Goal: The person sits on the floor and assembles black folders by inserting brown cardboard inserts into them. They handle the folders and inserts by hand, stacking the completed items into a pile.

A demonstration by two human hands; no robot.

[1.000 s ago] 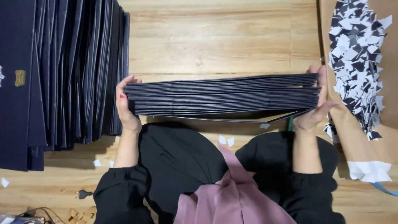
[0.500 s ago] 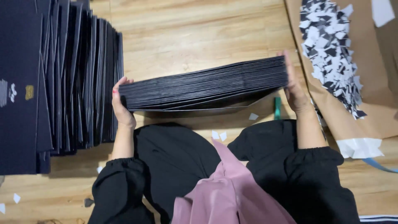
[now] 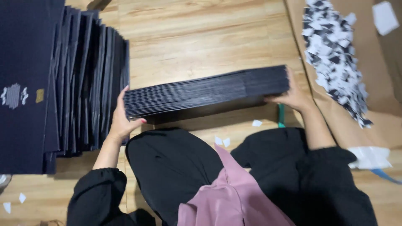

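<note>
Flat dark card sheets point(image 3: 205, 93), stacked, gripped endwise by left hand point(image 3: 119, 121) and right hand point(image 3: 293, 97).

A bundle of flat folded cartons point(image 3: 207, 93) lies on the floor point(image 3: 197, 37), left hand point(image 3: 119, 121) and right hand point(image 3: 293, 97) at its ends. A row of cartons point(image 3: 83, 83) stands left; cardboard sheet point(image 3: 368, 96) with paper scraps point(image 3: 335, 54) right.

Two hands are seen: left hand point(image 3: 119, 123), right hand point(image 3: 293, 97). One bundle of dark flat sheets point(image 3: 207, 93) is counted between them; its sheets are too many to count. One larger dark stack point(image 3: 63, 83), one heap of paper scraps point(image 3: 335, 58), one cardboard sheet point(image 3: 377, 104) are seen.
</note>
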